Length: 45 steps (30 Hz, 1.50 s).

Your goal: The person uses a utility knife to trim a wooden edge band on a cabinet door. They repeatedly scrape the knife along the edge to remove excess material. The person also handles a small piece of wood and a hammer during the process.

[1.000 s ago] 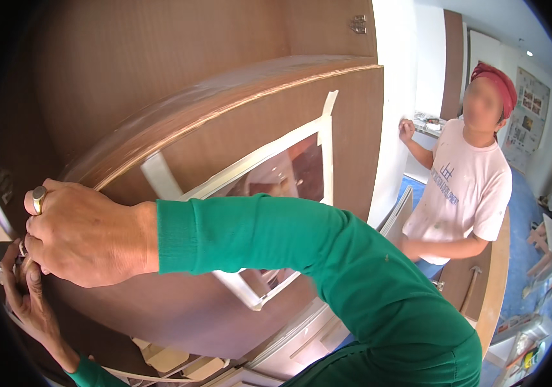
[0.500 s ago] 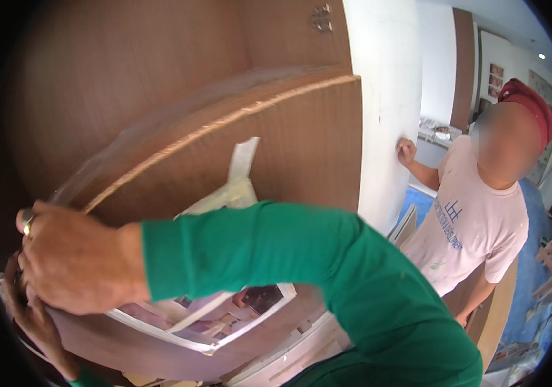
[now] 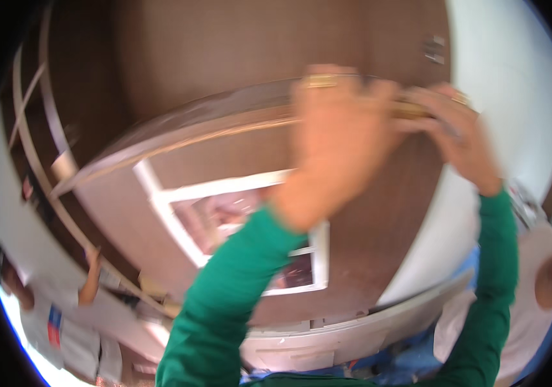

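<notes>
A brown wooden panel (image 3: 379, 258) stands in front of me, its pale raw top edge (image 3: 224, 132) running across the view. My left hand (image 3: 340, 142), blurred by motion and wearing a gold ring, is closed over this edge right of the middle. Close beside it, my right hand (image 3: 450, 129) bends its fingers over the same edge near the right corner. Between the hands shows a small tan piece that I cannot make out. A picture sheet bordered with white tape (image 3: 218, 216) is fixed to the panel's face, partly behind my left forearm.
Behind the panel rises a brown cabinet interior (image 3: 256, 51) with a metal hinge (image 3: 434, 48). A white wall (image 3: 508, 77) is at the right. One person (image 3: 527, 284) stands at the lower right, another (image 3: 63, 322) at the lower left beside a wooden frame (image 3: 63, 200).
Both my hands have gone from the panel's left end to the right part of its top edge. The view has swung left, bringing in a second person and the wooden frame.
</notes>
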Motion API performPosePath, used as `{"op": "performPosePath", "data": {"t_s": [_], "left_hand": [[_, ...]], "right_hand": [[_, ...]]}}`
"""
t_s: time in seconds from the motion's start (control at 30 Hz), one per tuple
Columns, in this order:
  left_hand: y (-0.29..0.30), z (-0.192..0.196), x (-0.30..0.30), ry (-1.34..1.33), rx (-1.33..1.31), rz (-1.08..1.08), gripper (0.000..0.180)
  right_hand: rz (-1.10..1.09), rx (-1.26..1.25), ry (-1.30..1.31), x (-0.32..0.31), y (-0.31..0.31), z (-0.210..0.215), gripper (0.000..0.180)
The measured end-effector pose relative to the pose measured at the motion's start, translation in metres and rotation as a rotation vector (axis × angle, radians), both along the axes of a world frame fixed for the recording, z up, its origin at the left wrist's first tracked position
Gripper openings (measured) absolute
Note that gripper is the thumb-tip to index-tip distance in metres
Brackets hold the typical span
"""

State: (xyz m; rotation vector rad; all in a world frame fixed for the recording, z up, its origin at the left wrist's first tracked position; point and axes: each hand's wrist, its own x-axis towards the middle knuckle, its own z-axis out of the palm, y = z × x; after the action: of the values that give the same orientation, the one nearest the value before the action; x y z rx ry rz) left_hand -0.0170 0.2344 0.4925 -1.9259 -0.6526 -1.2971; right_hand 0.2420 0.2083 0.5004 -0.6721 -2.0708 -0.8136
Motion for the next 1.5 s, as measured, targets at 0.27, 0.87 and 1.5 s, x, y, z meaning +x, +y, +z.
{"op": "performPosePath", "data": {"t_s": [0.27,0.87,1.5], "left_hand": [[0.007,-0.021,0.058,-0.041,0.098,-0.19,0.028],[-0.211,-0.487,-0.349,0.363,-1.373,-0.158,0.044],[-0.346,-0.682,-0.436,-0.45,-1.799,-0.155,0.043]], "right_hand": [[-0.132,-0.167,0.394,0.028,-0.038,-0.04,0.038],[0.131,-1.18,-0.136,-0.3,-0.212,-0.531,0.043],[-0.199,-2.729,-0.539,-0.525,-0.151,-0.6,0.035]]}}
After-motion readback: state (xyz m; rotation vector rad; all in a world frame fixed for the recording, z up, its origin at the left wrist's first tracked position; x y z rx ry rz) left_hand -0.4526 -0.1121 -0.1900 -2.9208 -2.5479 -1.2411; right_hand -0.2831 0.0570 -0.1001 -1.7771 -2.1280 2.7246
